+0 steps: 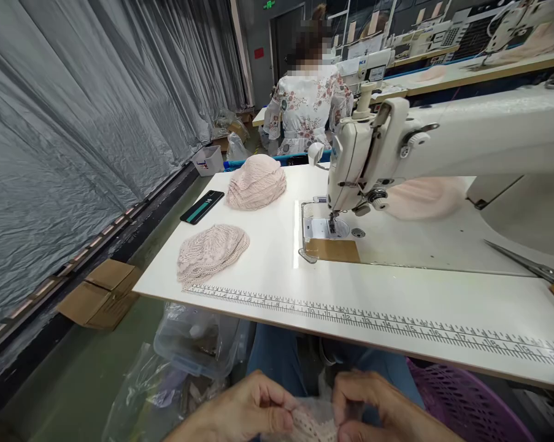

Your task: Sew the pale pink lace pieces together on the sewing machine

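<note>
At the bottom of the head view, below the table's front edge, both hands pinch a piece of pale pink lace (317,423) over the lap. My left hand (253,408) holds its left side with thumb and fingers. On its right side, my right hand (369,408) is closed, fingers curled. The lace is partly cut off by the frame's lower edge. Two stacks of pink lace pieces, a nearer one (212,253) and a farther one (257,182), lie on the left of the white table (262,245). A white sewing machine (359,147) stands on the right.
A phone (202,207) lies at the table's left edge. Scissors (529,264) lie at the right, near blurred pink fabric (426,197). Below are a clear plastic bin (198,341), a purple basket (470,402) and a cardboard box (99,294). A person (307,104) sits ahead.
</note>
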A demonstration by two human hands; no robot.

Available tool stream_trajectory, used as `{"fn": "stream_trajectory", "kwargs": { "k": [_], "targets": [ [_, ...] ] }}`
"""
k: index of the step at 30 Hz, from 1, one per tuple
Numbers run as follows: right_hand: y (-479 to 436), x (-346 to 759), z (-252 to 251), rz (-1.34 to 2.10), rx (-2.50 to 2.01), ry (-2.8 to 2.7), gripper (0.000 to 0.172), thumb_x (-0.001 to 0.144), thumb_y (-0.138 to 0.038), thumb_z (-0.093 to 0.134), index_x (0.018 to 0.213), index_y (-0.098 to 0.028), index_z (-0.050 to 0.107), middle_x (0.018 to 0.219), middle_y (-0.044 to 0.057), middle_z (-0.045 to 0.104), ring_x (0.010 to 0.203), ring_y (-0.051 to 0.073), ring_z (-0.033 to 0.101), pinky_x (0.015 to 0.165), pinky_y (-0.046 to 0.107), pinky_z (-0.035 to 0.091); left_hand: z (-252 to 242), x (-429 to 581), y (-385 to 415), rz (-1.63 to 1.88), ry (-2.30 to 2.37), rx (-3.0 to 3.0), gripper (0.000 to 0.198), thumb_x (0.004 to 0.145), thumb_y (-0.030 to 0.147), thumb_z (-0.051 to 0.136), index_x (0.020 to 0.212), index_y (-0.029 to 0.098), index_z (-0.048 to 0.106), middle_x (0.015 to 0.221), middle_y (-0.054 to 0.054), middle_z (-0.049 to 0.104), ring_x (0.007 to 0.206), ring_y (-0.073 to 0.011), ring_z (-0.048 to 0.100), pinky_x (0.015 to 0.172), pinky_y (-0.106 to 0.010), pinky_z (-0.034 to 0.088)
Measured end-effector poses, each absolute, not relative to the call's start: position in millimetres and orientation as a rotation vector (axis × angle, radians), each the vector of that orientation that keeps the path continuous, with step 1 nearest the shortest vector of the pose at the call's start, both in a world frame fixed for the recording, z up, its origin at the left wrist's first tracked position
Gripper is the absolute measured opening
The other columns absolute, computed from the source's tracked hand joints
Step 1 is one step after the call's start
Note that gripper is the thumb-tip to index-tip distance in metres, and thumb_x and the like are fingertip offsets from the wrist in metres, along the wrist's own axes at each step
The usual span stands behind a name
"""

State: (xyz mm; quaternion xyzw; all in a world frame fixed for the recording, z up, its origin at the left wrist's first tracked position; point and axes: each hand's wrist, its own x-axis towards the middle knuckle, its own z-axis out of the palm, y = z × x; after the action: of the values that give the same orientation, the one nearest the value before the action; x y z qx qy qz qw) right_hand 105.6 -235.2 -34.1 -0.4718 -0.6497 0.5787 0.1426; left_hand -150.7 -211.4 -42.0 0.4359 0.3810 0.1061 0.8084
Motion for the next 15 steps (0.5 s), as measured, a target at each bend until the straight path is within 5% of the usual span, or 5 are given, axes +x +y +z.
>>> {"fn": "stream_trajectory", "kwargs": {
  "k": [3,8,12,15],
  "targets": [
    [-228.0,103.2,-35.4,1.597,-1.099,-1.882,0.022,0.086,-0.041,0.063,0.074,-0.022,0.061,0.087,0.0,0.058,0.087,0.018,0.056,0.08,0.028,0.042,-35.2,-150.6,-209.2,0.206,0.842,0.928,0.063,0.061,0.059,0.08,0.099,0.01,0.074,0.089,-0.015,0.072,0.083,-0.0227,0.068,0.079,-0.026,0.048],
    [-211.3,95.4,-37.7,1.841,-0.804,-1.729,0.028,0.08,-0.044,0.069,0.073,-0.02,0.056,0.12,0.005,0.057,0.101,0.019,0.055,0.085,0.031,0.042,-27.0,-154.4,-206.3,0.188,0.822,0.887,0.052,0.059,0.053,0.083,0.091,0.012,0.076,0.088,-0.012,0.073,0.074,-0.0161,0.067,0.072,-0.02,0.048],
    [-212.6,90.9,-49.8,2.037,-0.797,-1.639,0.041,0.059,-0.048,0.082,0.072,-0.02,0.055,0.093,0.001,0.065,0.089,0.021,0.056,0.077,0.031,0.042,-27.5,-160.8,-206.0,0.208,0.863,0.872,0.049,0.059,0.052,0.084,0.087,0.012,0.077,0.079,-0.01,0.073,0.064,-0.0116,0.064,0.064,-0.016,0.046],
    [-223.0,92.4,-54.3,1.879,-1.059,-1.784,0.033,0.062,-0.044,0.079,0.074,-0.021,0.059,0.085,-0.001,0.06,0.086,0.02,0.053,0.078,0.031,0.038,-29.3,-166.5,-206.2,0.252,0.893,0.852,0.048,0.061,0.051,0.083,0.088,0.011,0.076,0.081,-0.012,0.073,0.067,-0.0132,0.065,0.065,-0.018,0.047]
  ]
}}
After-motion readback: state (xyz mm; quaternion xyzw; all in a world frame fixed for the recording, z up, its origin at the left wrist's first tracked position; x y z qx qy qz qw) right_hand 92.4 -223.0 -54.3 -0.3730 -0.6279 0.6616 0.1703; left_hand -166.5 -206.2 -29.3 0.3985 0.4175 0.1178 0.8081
